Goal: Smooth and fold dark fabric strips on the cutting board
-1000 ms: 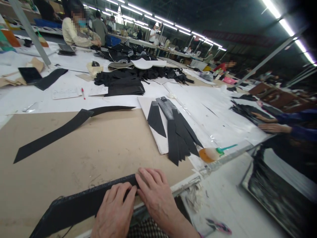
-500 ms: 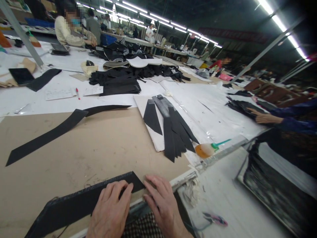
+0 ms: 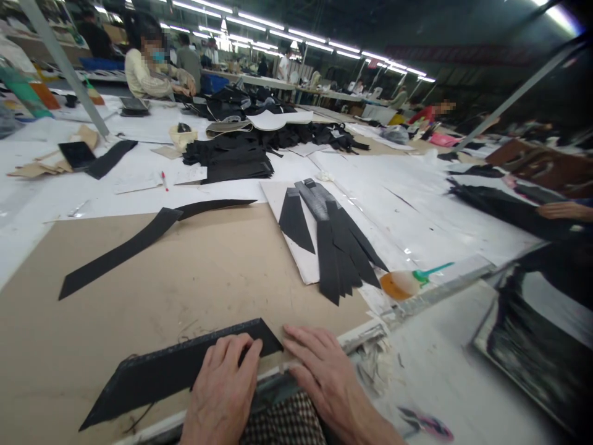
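Observation:
A wide black strip (image 3: 162,377) with slanted ends lies flat near the front edge of the brown board (image 3: 222,266). A rough, greyish band runs along its far edge. My left hand (image 3: 227,383) rests on the strip's right part, fingers bent and close together, fingertips pressed on it, thumb beside them. At the strip's pointed right end, my right hand (image 3: 324,364) has its fingers stretched out; the fingertips reach the point and the board edge. Farther back on the board, a longer black strip (image 3: 120,253) curves away.
Black strips (image 3: 340,247) fan out over a white board (image 3: 301,262). Right of them lies a bottle of amber liquid (image 3: 398,284) with a green nozzle. Pink-handled snippers (image 3: 430,425) lie at lower right. A co-worker's hand (image 3: 565,211) touches black pieces. Black pieces (image 3: 236,161) are piled behind.
The view has swung slightly left, so most things appear farther right. Both my hands keep their places on the strip. The co-worker's hand at right has shifted toward the picture's edge.

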Demonstrator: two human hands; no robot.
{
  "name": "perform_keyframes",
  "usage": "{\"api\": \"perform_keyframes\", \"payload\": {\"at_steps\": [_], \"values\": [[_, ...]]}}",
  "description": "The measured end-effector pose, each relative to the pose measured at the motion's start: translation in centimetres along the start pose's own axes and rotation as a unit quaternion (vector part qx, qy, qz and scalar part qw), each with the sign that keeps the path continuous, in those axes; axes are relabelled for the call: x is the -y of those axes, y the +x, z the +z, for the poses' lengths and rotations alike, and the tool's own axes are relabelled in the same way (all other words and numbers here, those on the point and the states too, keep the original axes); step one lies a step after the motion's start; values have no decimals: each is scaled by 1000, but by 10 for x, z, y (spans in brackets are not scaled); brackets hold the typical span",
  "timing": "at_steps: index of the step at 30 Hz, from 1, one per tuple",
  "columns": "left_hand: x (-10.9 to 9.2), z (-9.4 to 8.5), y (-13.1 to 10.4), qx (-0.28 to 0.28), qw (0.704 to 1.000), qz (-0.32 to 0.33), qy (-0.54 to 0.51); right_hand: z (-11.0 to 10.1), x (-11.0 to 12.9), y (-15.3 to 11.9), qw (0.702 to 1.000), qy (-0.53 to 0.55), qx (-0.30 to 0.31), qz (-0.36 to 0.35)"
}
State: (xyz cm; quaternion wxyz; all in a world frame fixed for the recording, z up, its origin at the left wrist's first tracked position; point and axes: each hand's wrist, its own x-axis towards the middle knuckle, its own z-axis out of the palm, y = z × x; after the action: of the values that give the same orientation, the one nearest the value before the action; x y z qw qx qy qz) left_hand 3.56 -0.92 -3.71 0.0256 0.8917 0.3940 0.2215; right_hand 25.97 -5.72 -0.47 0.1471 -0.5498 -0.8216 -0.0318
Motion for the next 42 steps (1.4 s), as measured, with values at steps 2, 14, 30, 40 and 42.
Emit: {"api": "perform_keyframes", "payload": {"at_steps": [2, 14, 30, 40, 42], "values": [[-7, -7, 2, 10, 999, -30, -14, 10, 2, 6, 999, -9, -37, -2], [65, -88, -76, -109, 949, -295, -17, 37, 31, 42, 983, 7, -171, -60], [95, -93, -96, -85, 911, -393, -89, 77, 149, 96, 974, 162, -100, -121], [109, -95, -100, -40, 865, -464, -187, 75, 146, 98, 972, 195, -63, -114], [112, -97, -100, -27, 878, -445, -175, 76, 145, 98, 971, 199, -64, -112]]}}
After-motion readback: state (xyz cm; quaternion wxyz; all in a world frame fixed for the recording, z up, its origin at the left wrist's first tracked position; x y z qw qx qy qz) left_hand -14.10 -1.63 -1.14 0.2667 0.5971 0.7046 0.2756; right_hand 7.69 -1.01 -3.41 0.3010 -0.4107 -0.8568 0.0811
